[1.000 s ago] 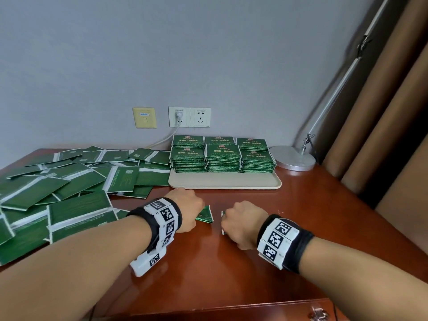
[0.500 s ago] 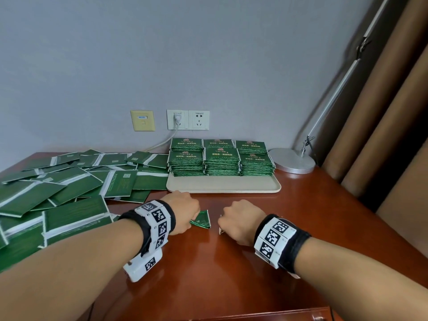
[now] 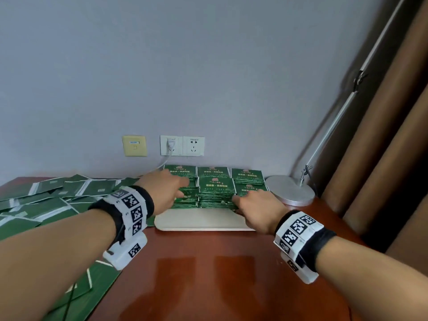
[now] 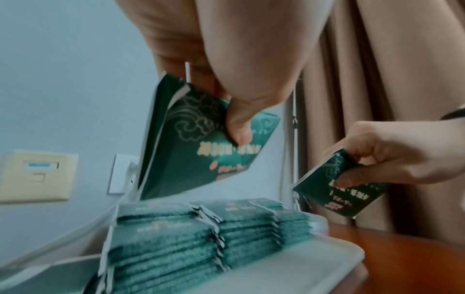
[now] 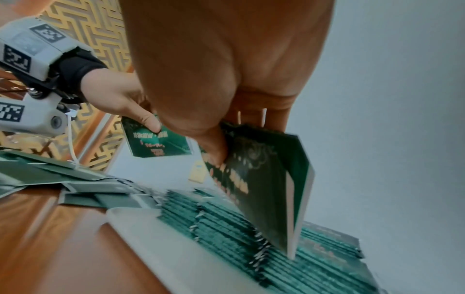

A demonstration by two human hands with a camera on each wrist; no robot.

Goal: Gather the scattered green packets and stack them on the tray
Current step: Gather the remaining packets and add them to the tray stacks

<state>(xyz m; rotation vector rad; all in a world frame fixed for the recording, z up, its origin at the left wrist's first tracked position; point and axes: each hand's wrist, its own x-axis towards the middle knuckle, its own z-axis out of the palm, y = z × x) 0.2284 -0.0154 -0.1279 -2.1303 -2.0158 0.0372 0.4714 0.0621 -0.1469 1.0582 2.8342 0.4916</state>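
My left hand [image 4: 241,83] pinches a small bundle of green packets [image 4: 201,143], thumb on the printed face and fingers behind; my right hand [image 5: 226,89] has the same grip on a second bundle [image 5: 264,189]. Both grips are closed firmly on the packets' upper edge, so the bundles hang down edge-first.

These packets look thin, flat and light, with a glossy printed skin, so I judge they will slide against each other easily. A pinch near one edge lets the free end fan open, and the left bundle is already splaying a little at its far side. Holding closer to the middle, or squaring the edges before release, should keep each bundle together. They seem flexible rather than stiff, so squeezing hard would only bend them.

Directly under both grips sit the stacks [image 3: 216,188] already built on the pale tray [image 3: 203,222]. The right bundle's lower edge is touching or just above the stack below it; the left bundle hangs a little above its stack. Many loose packets [image 3: 46,205] remain spread over the tabletop [image 3: 208,274], out beyond my left grip.
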